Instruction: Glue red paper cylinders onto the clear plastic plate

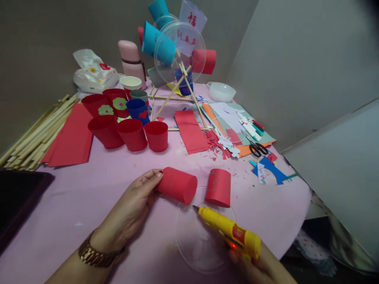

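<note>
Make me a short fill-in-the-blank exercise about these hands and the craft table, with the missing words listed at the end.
1. The left hand holds a rolled paper piece coloured ____.
2. The right hand grips a glue gun whose body is mostly ____.
3. A watch circles the person's ____ wrist.
4. The scissors have ____ handles.

Missing words: red; yellow; left; black.

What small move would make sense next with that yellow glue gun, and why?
Perhaps bring the nozzle of the glue gun to the open end of the red cup. The right hand points the gun that way, its red light is lit, and the nozzle shows near, with a gap between. The left hand holds the cup's other end.
</note>
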